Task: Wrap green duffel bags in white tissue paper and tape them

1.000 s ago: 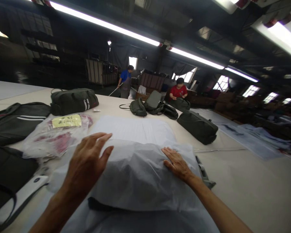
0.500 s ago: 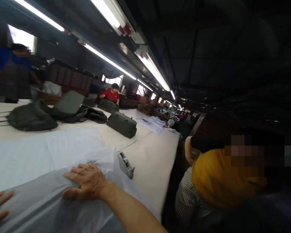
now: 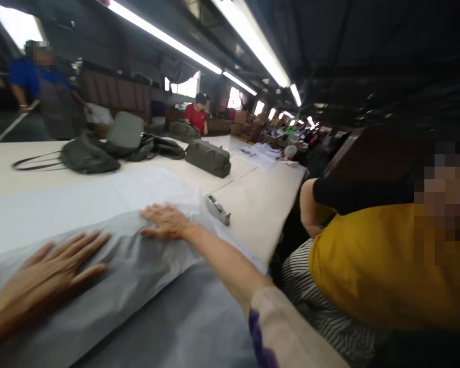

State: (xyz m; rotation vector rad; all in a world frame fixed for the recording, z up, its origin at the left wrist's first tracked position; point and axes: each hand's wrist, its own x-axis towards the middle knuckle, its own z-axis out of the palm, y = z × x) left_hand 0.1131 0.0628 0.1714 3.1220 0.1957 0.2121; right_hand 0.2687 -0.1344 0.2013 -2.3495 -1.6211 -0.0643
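A large sheet of thin, pale grey-white plastic (image 3: 138, 286) covers the near part of the table, looking like a big bag or wrap over something dark. My left hand (image 3: 67, 266) lies flat on it at the left, fingers stretched out. Further up the sheet, my right hand (image 3: 164, 221) also rests flat with spread fingers, pressing the material. Neither hand grips anything. What lies under the plastic is hidden. Just right of the sheet's far corner sits a grey tape dispenser (image 3: 217, 209), partly covered by the sheet's edge.
Dark green bags (image 3: 88, 153) and a box-shaped bag (image 3: 207, 157) stand across the pale table (image 3: 260, 204). At the right, close by, is a person in a yellow top (image 3: 383, 260). Two more people are beyond the table. Papers (image 3: 266, 153) and a small fan (image 3: 290, 151) lie farther off.
The view has shifted, tilting down a little. My left hand has come fully into view, flat on the plastic. More of the sheet's near side shows, with a fold across it.
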